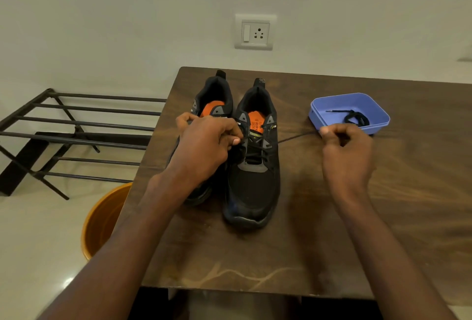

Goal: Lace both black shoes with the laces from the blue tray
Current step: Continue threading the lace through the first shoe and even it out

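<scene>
Black shoes sit side by side on a brown wooden table, with their toes pointing to the near side. The right shoe has a black lace going through some of its holes. The left shoe is partly hidden behind the left hand, and I cannot tell if it has a lace. Both shoes are orange inside. The left hand has its fingers curled over the spot where the two shoes meet, and its fingertips seem to pinch something dark by the right shoe's lace holes, but I cannot see just what. The right hand is to the right of the shoes, with its fingers curled to pinch the end of the lace. The lace runs in a tight line from the right shoe to that hand. A blue tray sits on the far right part of the table, just behind the right hand. A second black lace lies bunched up in the tray. On the floor to the left are a black metal rack and an orange bucket. A white wall socket is on the far wall.
</scene>
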Demonstrator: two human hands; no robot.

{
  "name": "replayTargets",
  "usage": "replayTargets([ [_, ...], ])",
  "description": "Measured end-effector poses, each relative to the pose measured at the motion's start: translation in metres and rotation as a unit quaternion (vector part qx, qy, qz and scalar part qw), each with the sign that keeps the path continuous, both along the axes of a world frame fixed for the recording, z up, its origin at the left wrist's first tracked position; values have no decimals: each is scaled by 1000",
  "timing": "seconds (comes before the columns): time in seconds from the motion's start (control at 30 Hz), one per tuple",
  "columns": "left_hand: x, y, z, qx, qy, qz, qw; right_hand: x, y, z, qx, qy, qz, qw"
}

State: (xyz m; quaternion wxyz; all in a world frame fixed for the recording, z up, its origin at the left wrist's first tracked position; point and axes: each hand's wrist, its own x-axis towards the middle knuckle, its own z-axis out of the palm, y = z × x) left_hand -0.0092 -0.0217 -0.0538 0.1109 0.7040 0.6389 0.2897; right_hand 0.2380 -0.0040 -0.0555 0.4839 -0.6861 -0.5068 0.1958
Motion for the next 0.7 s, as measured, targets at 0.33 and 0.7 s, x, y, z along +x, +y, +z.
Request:
replayTargets([
  [0.33,2,-2,4,-10,13,-8,1000,-32,-11,-8,-8,-145,244,959],
  [0.7,8,-10,16,-7,45,-17,999,-23,-9,-7,-47,-73,244,966],
])
